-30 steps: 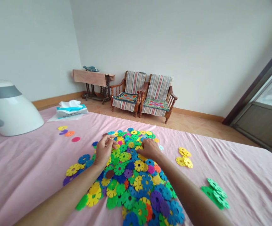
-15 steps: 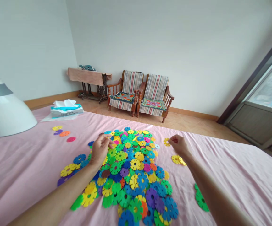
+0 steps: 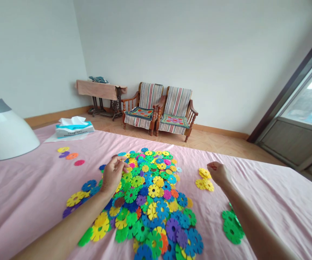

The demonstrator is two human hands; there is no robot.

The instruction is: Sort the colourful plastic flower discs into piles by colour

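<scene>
A big heap of flat, notched plastic discs (image 3: pixel 147 195) in many colours lies on the pink cloth (image 3: pixel 31 202). My left hand (image 3: pixel 111 175) rests on the heap's far left edge, fingers curled and pinched together at the discs there; what they grip is hidden. My right hand (image 3: pixel 219 172) hovers to the right of the heap, beside a small group of yellow discs (image 3: pixel 204 179). Its fingers are curled in a loose fist and nothing shows in them.
Green discs (image 3: pixel 232 225) lie in a group at the near right. A few yellow, purple, orange and pink discs (image 3: pixel 68 154) sit at the far left. A white domed appliance (image 3: pixel 4 130) and a tissue pack (image 3: pixel 73 127) stand beyond them. Two striped armchairs (image 3: pixel 158 110) stand by the wall.
My right hand left the heap with a yellow disc, carried it right to the yellow group, and no longer shows it. My left hand stayed at the heap's left edge.
</scene>
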